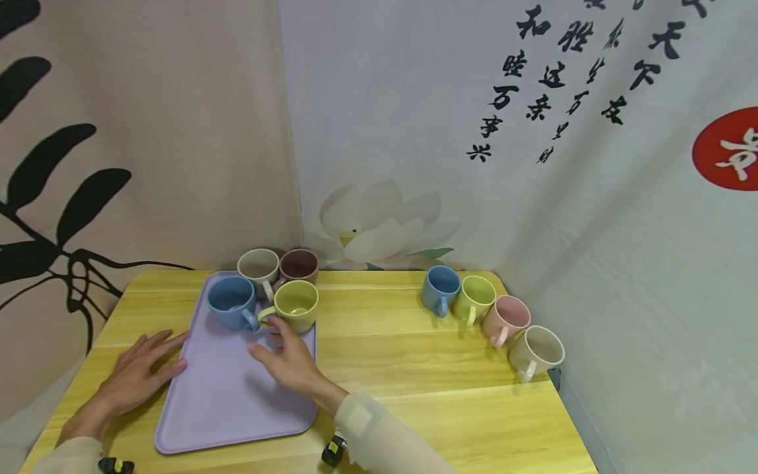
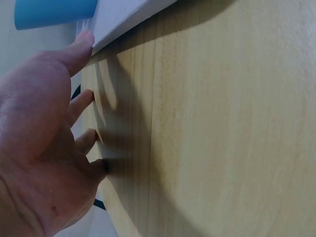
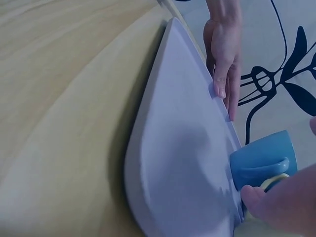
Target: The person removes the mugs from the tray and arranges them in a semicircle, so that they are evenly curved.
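A lilac tray [image 1: 219,388] lies on the wooden table. At its left rim my left hand [image 1: 139,372] touches the edge with thumb and fingertips, the fingers spread. My right hand [image 1: 287,359] hovers over the tray, thumb apart from the fingers, with the fingertips right at the handle of a yellow-green mug [image 1: 296,306]. That mug stands upright at the tray's far right. To its left is a blue mug [image 1: 231,301], also seen in the right wrist view. Behind them are a white mug [image 1: 258,266] and a dark mauve mug [image 1: 299,264].
On the right of the wooden table [image 1: 403,368], a slanting row holds a second blue mug [image 1: 441,289], a light green mug [image 1: 475,297], a pink mug [image 1: 506,319] and a cream mug [image 1: 537,352]. A printed cloth [image 1: 385,131] hangs behind the table.
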Demonstrator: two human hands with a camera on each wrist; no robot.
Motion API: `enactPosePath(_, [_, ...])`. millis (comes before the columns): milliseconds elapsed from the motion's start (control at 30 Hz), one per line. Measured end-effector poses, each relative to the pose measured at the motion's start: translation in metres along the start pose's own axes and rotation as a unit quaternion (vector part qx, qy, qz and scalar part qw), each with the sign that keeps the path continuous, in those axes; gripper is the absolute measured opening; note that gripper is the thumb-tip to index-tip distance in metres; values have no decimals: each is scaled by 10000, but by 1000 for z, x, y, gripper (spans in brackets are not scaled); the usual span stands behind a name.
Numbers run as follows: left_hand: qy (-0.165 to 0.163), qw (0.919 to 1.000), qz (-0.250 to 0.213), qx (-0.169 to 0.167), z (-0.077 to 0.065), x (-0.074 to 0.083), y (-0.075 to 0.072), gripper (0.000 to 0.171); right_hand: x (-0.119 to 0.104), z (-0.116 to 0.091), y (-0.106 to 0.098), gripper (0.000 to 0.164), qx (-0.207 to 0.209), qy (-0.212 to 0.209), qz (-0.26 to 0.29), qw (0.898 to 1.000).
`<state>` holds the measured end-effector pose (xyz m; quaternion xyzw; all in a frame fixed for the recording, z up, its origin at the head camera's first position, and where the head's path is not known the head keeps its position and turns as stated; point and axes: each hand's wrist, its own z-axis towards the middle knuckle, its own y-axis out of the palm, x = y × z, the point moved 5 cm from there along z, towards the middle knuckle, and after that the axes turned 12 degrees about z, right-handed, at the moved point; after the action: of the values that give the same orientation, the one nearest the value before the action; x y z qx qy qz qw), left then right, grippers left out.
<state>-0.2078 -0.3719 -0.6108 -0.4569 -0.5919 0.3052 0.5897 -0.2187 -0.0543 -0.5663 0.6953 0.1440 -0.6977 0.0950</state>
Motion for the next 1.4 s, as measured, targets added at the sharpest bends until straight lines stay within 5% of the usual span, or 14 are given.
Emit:
enactPosePath(500, [28, 9999, 83, 51, -2, 5, -5, 73, 6, 14, 9, 66, 254, 652, 605, 9957])
enactPosePath(833, [3, 10000, 34, 26, -3, 6, -4, 73, 14, 13, 11, 71, 266, 456, 622, 9967])
enactPosePath(1400, [45, 10000, -5, 25, -3, 8, -5, 73, 17, -6, -5, 40, 952, 262, 1123, 9888])
